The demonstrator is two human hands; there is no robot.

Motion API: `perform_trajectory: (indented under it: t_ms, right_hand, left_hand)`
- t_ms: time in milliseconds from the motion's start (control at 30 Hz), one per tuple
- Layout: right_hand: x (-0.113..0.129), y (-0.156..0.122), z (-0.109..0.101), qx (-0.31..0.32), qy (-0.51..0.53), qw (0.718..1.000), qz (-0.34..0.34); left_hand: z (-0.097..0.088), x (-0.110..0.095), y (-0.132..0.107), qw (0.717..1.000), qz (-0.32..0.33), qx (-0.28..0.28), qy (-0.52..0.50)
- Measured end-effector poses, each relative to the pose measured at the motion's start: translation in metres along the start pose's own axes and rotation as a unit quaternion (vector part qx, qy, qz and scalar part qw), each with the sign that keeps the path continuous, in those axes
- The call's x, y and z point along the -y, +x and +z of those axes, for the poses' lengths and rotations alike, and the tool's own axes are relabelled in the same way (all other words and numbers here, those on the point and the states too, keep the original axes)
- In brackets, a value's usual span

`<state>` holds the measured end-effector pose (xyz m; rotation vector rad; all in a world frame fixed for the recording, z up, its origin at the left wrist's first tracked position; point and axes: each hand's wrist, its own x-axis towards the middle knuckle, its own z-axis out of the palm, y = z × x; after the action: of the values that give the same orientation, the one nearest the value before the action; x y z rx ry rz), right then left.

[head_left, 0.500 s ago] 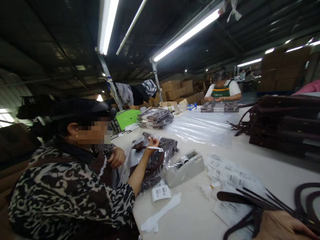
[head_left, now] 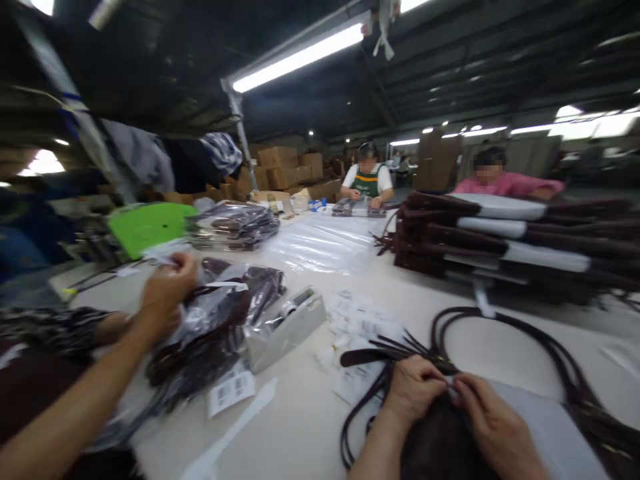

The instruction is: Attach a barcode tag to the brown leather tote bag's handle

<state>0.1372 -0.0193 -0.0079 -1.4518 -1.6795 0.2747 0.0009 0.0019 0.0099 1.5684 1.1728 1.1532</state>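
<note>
At the lower right, my left hand (head_left: 414, 390) and my right hand (head_left: 493, 417) meet at the top edge of a dark brown bag (head_left: 443, 443). Both are closed, with fingertips pinched together on that edge. Something small and whitish shows between them, too small to make out. Thin dark straps (head_left: 385, 350) fan out beyond my left hand. Past my right hand, the bag's looped handles (head_left: 525, 323) arch over the table, with a white wrap (head_left: 484, 300) on them. A pale sheet (head_left: 555, 427) lies beside my right hand.
A co-worker's hand (head_left: 167, 293) works at left over plastic-wrapped brown bags (head_left: 215, 333). A tape dispenser (head_left: 290, 327) and barcode label sheets (head_left: 360, 320) sit mid-table. Stacked brown bags (head_left: 450, 233) rise at right. Two people are across the table.
My view has swung right. Both my hands are now together at the bag's edge; before, only one hand showed at the lower right. The co-worker's hand has lifted from the wrapped bag.
</note>
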Motion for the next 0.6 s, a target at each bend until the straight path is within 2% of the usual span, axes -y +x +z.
perform_trajectory:
  t_ms: [67,167,300,400,600]
  right_hand:
    - [0.008,0.0,-0.005,0.051,0.043,0.997,0.025]
    - [0.017,0.005,-0.006,0.058,0.074,0.994,0.063]
    - [0.017,0.009,-0.007,0.072,0.16,0.974,0.14]
    - [0.014,0.008,-0.008,0.08,0.205,0.965,0.142]
    - [0.015,0.01,-0.007,0.074,0.226,0.959,0.153]
  left_hand:
    - [-0.003,-0.003,0.001,0.999,0.023,0.028,-0.008]
    - [-0.006,-0.002,0.005,0.998,0.029,0.057,-0.013]
    - [-0.006,0.001,0.008,0.998,0.01,0.059,-0.016]
    - [-0.006,0.002,0.008,0.998,0.009,0.068,-0.014]
    - [-0.006,0.002,0.008,0.997,0.013,0.069,-0.015]
